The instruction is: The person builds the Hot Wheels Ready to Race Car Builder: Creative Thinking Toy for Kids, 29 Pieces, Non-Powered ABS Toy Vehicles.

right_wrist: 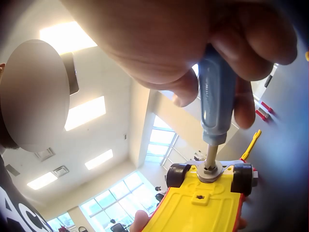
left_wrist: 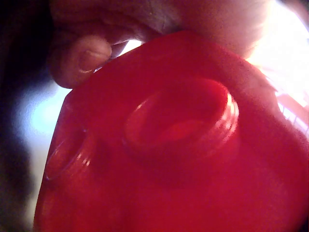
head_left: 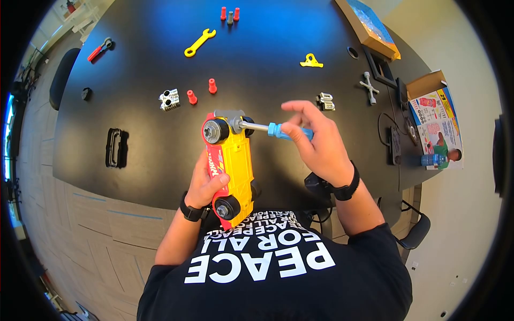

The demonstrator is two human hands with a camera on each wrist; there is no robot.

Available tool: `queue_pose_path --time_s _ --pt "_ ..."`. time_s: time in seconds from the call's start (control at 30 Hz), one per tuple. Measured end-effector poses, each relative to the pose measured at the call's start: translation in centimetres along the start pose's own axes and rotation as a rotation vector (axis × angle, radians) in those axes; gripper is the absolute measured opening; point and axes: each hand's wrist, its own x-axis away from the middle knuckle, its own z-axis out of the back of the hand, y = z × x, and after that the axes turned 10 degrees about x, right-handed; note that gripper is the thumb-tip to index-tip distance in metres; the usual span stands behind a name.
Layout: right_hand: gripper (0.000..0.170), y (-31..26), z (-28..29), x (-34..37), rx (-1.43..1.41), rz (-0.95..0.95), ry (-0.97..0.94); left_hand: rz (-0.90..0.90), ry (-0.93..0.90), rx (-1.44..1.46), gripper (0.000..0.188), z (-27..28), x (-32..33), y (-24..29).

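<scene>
My left hand (head_left: pixel 201 179) grips a red and yellow toy car (head_left: pixel 239 160) by its side, with its yellow underside turned toward the right hand. Black wheels with grey hubs are on it. My right hand (head_left: pixel 321 142) holds the blue handle of a toy screwdriver (head_left: pixel 276 130), thumb on one side and fingers on the other. In the right wrist view, the shaft's tip meets a grey round bolt head (right_wrist: pixel 210 173) at one end of the yellow underside (right_wrist: pixel 193 210). The left wrist view is filled by the car's red body (left_wrist: pixel 178 193), close and blurred.
Beyond the car lie red bolts (head_left: pixel 191 97), a silver engine block (head_left: pixel 169 100), a yellow wrench (head_left: pixel 199 43) and red-handled pliers-like tool (head_left: pixel 100 49). A black frame (head_left: pixel 113 147) sits left. Rightward are a silver part (head_left: pixel 325 101), a grey cross wrench (head_left: pixel 369 89) and a printed box (head_left: pixel 439 120).
</scene>
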Motion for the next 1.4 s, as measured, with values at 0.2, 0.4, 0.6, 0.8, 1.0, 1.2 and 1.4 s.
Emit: queue_pose_path --time_s 0.2,0.4,0.6,0.8,1.0,1.2,1.4 --pt "0.051 -1.3 0.6 0.2 -0.022 -0.135 -0.075 0.004 -0.002 0.013 0.094 -0.1 -0.1 0.1" --pt "0.054 -0.2 0.0 0.3 -0.035 -0.011 -0.008 0.010 -0.017 0.009 0.095 -0.2 -0.1 0.2" --pt "0.051 -0.3 -0.2 0.3 0.021 -0.013 -0.006 0.009 -0.019 0.003 0.095 -0.1 -0.1 0.2" --pt "0.038 -0.5 -0.2 0.3 0.091 -0.080 -0.145 0.010 -0.031 -0.018 0.101 0.5 0.0 -0.3" --pt "0.030 -0.5 1.0 0.7 0.266 0.409 0.119 0.167 -0.178 0.064 0.116 -0.1 0.9 1.1" --pt "0.037 -1.4 3.8 2.5 0.240 0.333 0.056 0.198 -0.217 -0.202 0.117 -2.6 1.2 3.7" --pt "0.026 2.0 3.5 4.0 0.348 0.275 0.100 -0.152 -0.105 -1.123 0.114 -7.9 -0.1 9.1"
